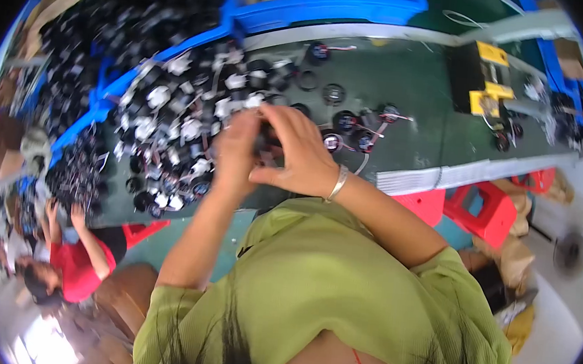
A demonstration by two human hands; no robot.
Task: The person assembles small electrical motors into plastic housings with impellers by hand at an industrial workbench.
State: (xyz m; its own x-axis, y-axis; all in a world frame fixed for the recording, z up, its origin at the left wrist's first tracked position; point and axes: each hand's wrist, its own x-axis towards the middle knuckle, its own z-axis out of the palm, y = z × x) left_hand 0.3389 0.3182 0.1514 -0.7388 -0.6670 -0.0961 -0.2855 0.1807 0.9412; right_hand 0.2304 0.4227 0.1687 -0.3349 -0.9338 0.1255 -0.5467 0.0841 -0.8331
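Both my hands meet above the green worktable [419, 151], in front of my chest. My right hand [301, 148], with a silver bracelet at the wrist, curls its fingers and thumb round a small black round part [268, 145]. My left hand [237, 149] closes on the same part from the other side, blurred by motion. Fingers cover most of the part, so its details are hidden. Just right of my hands lie several round black parts with wires [345, 121]. A heap of black round parts and white pieces [171, 126] spreads to the left.
Blue trays [320, 10] stand at the back, and a large pile of black parts [132, 22] fills the far left. A yellow-and-black device [487, 81] sits at the right. Red stools [483, 212] stand below the table edge. Another person in red [80, 264] works at the left.
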